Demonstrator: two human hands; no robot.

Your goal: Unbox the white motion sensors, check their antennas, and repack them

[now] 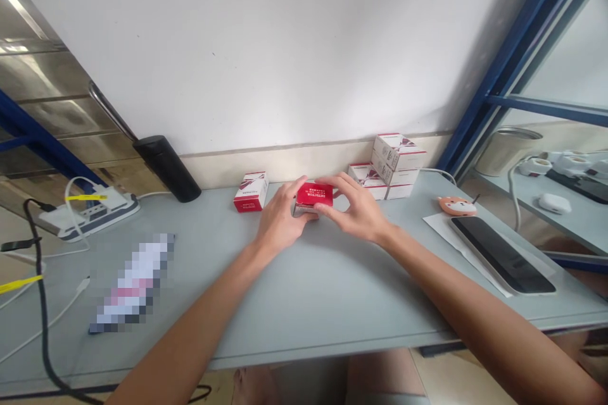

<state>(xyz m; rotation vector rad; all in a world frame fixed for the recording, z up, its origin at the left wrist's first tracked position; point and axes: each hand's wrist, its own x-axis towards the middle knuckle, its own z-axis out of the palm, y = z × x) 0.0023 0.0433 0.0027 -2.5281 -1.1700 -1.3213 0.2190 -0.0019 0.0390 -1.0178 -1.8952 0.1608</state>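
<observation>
The left hand (pixel 280 218) and right hand (pixel 356 204) meet over a small red box (pixel 313 194) with white lettering that reads "DETECTOR", held just above or on the counter (pixel 304 310); the hands hide whether it touches the surface. The left fingers (pixel 292 191) curl around the box's left end, and the right fingers (pixel 339 184) bend over its right end and near edge, so both hands are closed only as far as the box's width and grip it between them. Just left of the hands stands a white-and-red box (pixel 251 192), and just right of them lies a stack of similar boxes (pixel 392 168) against the wall. Farther right, a phone (pixel 501 255) lies on white paper (pixel 444 226), beside an orange fox-shaped mouse (pixel 456 205). Farther left are a black bottle (pixel 166 168) lying on its side, a white power strip (pixel 90 215) with cables, and a pixelated, unreadable packet (pixel 133 283). Beyond the blue frame (pixel 515 54) on the right, a lower shelf (pixel 574 221) carries white objects.
</observation>
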